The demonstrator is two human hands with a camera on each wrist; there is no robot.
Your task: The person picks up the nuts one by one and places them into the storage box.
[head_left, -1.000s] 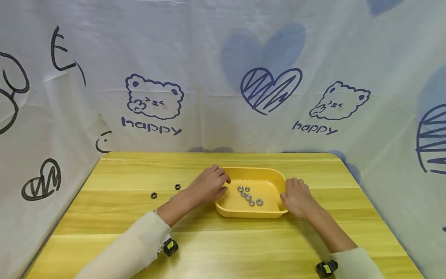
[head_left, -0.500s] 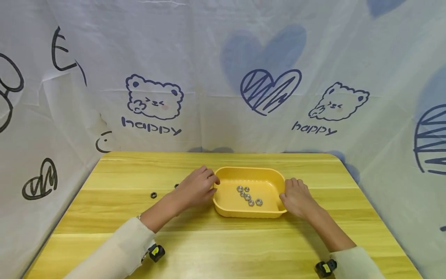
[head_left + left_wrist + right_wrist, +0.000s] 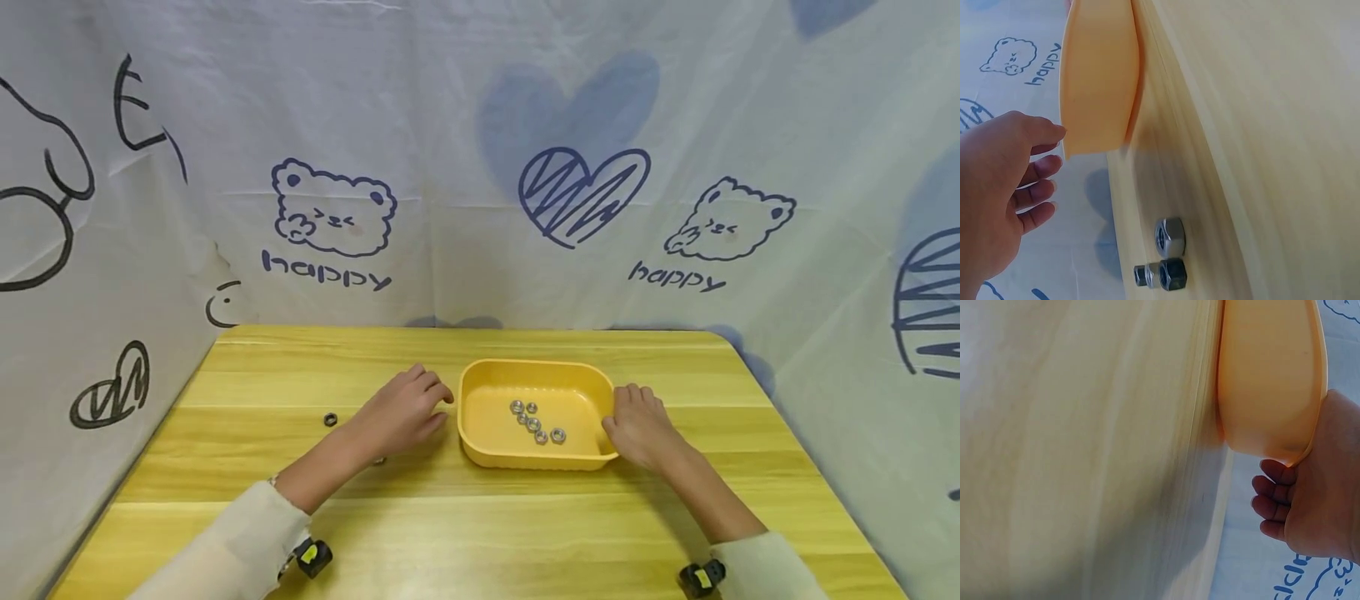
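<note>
A yellow plastic basin (image 3: 536, 460) stands on the table with several silver hex nuts (image 3: 533, 424) lying on its floor. On its right side my right hand (image 3: 645, 429) grips the rim, thumb over the inside and fingers along the outer wall. My left hand (image 3: 401, 412) is off the basin's left end, a small gap away, fingers loosely bent and holding nothing. Below that hand in the left wrist view, a large silver nut (image 3: 1170, 237) and a black nut (image 3: 1174, 275) lie on the wood, with smaller nuts beside them.
A dark nut (image 3: 330, 419) lies left of the left forearm on the wooden table (image 3: 525, 542). Part of another nut (image 3: 379, 460) shows under the left wrist. A white printed cloth (image 3: 450, 275) hangs behind the table and along its sides.
My left hand has let go of the basin's left rim and moved left, away from it. The right hand has kept its grip, and the basin has barely shifted.
</note>
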